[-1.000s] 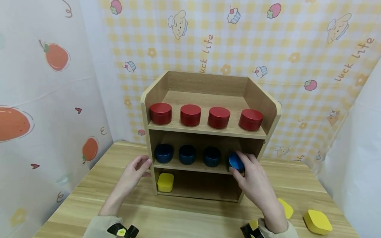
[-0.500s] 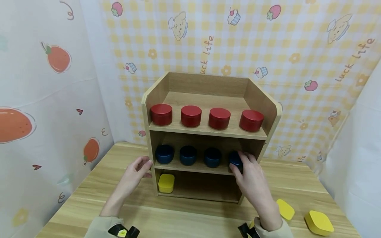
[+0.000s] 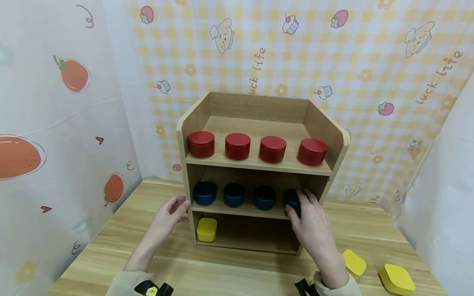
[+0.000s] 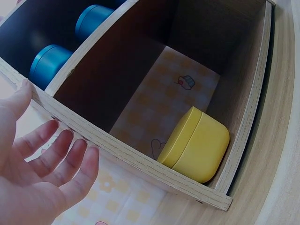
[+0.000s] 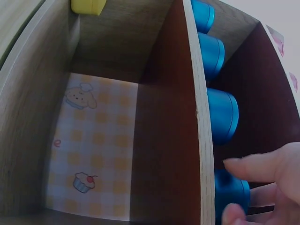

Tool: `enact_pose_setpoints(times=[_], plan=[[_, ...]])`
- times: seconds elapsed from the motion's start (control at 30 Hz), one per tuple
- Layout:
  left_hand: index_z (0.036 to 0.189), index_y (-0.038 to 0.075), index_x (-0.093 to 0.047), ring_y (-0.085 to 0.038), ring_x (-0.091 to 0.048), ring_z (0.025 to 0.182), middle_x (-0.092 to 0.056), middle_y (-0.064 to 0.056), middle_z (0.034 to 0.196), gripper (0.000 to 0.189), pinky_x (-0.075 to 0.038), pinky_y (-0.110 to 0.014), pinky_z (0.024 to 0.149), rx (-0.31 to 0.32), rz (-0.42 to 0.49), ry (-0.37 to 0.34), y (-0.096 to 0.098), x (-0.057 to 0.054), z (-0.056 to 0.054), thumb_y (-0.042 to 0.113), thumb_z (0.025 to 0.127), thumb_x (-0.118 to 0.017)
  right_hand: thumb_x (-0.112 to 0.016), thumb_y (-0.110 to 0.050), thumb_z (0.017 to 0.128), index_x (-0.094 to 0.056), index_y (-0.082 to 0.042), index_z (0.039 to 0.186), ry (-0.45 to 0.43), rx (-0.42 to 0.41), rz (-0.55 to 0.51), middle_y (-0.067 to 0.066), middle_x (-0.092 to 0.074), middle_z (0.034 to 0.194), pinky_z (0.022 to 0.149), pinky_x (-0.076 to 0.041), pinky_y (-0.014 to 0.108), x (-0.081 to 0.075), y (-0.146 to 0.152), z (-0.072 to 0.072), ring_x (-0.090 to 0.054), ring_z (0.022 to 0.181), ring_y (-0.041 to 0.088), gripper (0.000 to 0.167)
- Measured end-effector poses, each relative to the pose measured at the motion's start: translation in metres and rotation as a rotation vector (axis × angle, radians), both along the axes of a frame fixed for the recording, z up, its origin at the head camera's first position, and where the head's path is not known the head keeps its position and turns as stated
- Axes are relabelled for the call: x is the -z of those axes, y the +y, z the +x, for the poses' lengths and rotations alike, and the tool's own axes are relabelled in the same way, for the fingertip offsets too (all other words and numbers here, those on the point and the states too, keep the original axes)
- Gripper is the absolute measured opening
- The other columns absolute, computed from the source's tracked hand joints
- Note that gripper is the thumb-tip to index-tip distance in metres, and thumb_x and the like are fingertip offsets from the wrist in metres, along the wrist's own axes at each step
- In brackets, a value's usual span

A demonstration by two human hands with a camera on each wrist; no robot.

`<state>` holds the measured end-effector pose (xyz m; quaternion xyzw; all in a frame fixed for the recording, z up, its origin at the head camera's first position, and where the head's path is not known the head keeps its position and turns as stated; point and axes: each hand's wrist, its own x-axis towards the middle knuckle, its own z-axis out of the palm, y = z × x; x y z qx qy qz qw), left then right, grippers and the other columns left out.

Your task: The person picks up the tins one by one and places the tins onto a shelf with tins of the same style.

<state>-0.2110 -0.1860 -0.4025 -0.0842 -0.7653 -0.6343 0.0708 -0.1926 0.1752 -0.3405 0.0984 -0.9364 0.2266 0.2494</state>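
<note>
A blue round tin (image 3: 292,200) stands upright at the right end of the wooden rack's (image 3: 246,211) middle shelf. My right hand (image 3: 314,222) holds it between thumb and fingers; in the right wrist view the thumb (image 5: 253,166) lies along one side of this tin (image 5: 229,190). Several more blue tins (image 3: 233,195) line the same shelf to its left. My left hand (image 3: 168,216) is at the rack's left side, its fingers loosely bent and holding nothing. In the left wrist view its thumb tip meets the rack's edge.
Red round tins (image 3: 237,146) stand in a row on the top shelf. One yellow square tin (image 3: 206,229) sits at the left of the bottom shelf. More yellow tins (image 3: 397,279) lie on the wooden table (image 3: 229,275) at the right. A patterned cloth (image 3: 255,49) hangs behind.
The blue tin in my right hand has gone from tilted to upright on the shelf. The left hand has stayed at the rack's side.
</note>
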Motion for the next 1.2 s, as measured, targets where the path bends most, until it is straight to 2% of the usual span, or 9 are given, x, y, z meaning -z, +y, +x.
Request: enact_pose_setpoints(times=[0.2,0.4,0.53,0.63,0.7,0.8,0.9,1.03,1.2], plan=[[0.124,-0.009,-0.051,-0.019,-0.06,0.095,-0.057,-0.021,0.117,0.038,-0.058,-0.035,0.079,0.002,-0.013,-0.03,0.0,0.002,-0.001,0.021,0.102,-0.055,-0.074,-0.025,0.088,-0.047,0.001,0.14,-0.04,-0.014,-0.015,0.029,-0.042,0.139,0.086,-0.048,0.063,0.002,0.001,0.007,-0.055,0.11,0.049,0.064],[0.124,-0.008,-0.052,-0.02,-0.059,0.097,-0.057,-0.021,0.116,0.037,-0.058,-0.036,0.08,0.006,-0.003,-0.027,-0.001,0.002,0.0,0.022,0.102,-0.055,-0.072,-0.03,0.09,-0.044,-0.009,0.145,-0.093,-0.036,-0.01,0.026,-0.036,0.145,0.082,-0.049,0.064,-0.004,0.004,0.016,-0.057,0.109,0.047,0.065],[0.124,-0.008,-0.052,-0.02,-0.059,0.096,-0.057,-0.02,0.115,0.037,-0.058,-0.034,0.079,0.001,-0.003,-0.019,-0.002,0.0,0.0,0.022,0.102,-0.055,-0.07,-0.036,0.091,-0.044,-0.017,0.146,-0.123,-0.046,-0.005,0.023,-0.034,0.147,0.065,-0.053,0.052,-0.012,0.006,0.022,-0.064,0.083,0.026,0.064],[0.124,-0.008,-0.052,-0.019,-0.059,0.096,-0.057,-0.021,0.115,0.037,-0.058,-0.034,0.079,-0.006,-0.006,-0.02,-0.002,-0.001,0.0,0.022,0.102,-0.055,-0.069,-0.039,0.092,-0.046,-0.02,0.145,-0.138,-0.051,-0.008,0.023,-0.033,0.148,0.052,-0.046,0.037,-0.017,0.007,0.027,-0.055,0.066,0.009,0.061],[0.124,-0.008,-0.052,-0.019,-0.059,0.096,-0.057,-0.021,0.115,0.037,-0.058,-0.034,0.079,-0.009,-0.007,-0.022,-0.003,-0.001,0.0,0.022,0.102,-0.055,-0.069,-0.039,0.092,-0.049,-0.021,0.144,-0.13,-0.06,-0.014,0.023,-0.034,0.148,0.051,-0.044,0.033,-0.019,0.007,0.03,-0.054,0.065,0.006,0.058],[0.124,-0.008,-0.052,-0.019,-0.06,0.094,-0.057,-0.021,0.115,0.037,-0.058,-0.034,0.079,-0.015,-0.011,-0.024,-0.004,-0.002,0.0,0.022,0.102,-0.055,-0.069,-0.037,0.092,-0.054,-0.02,0.14,-0.099,-0.079,-0.023,0.02,-0.039,0.146,0.052,-0.045,0.031,-0.022,0.008,0.034,-0.056,0.066,0.003,0.053],[0.123,-0.008,-0.053,-0.019,-0.06,0.094,-0.057,-0.021,0.114,0.037,-0.058,-0.034,0.079,-0.017,-0.012,-0.016,-0.004,-0.003,0.0,0.022,0.102,-0.055,-0.071,-0.033,0.091,-0.06,-0.018,0.133,-0.032,-0.114,-0.032,0.012,-0.05,0.137,0.054,-0.046,0.029,-0.024,0.011,0.04,-0.057,0.07,0.002,0.046],[0.122,-0.008,-0.053,-0.019,-0.059,0.094,-0.057,-0.02,0.113,0.036,-0.058,-0.036,0.079,-0.004,-0.008,-0.009,-0.002,-0.002,-0.001,0.021,0.102,-0.055,-0.075,-0.022,0.088,-0.065,-0.016,0.125,0.09,-0.171,-0.031,0.0,-0.063,0.114,0.053,-0.046,0.023,-0.026,0.019,0.047,-0.054,0.068,0.001,0.039],[0.121,-0.008,-0.053,-0.019,-0.059,0.094,-0.057,-0.019,0.111,0.034,-0.058,-0.038,0.08,0.002,0.004,-0.008,0.0,-0.001,0.0,0.02,0.102,-0.055,-0.079,-0.014,0.083,-0.069,-0.016,0.114,0.159,-0.255,-0.017,-0.011,-0.061,0.093,0.051,-0.045,0.019,-0.024,0.032,0.05,-0.05,0.068,-0.001,0.033]])
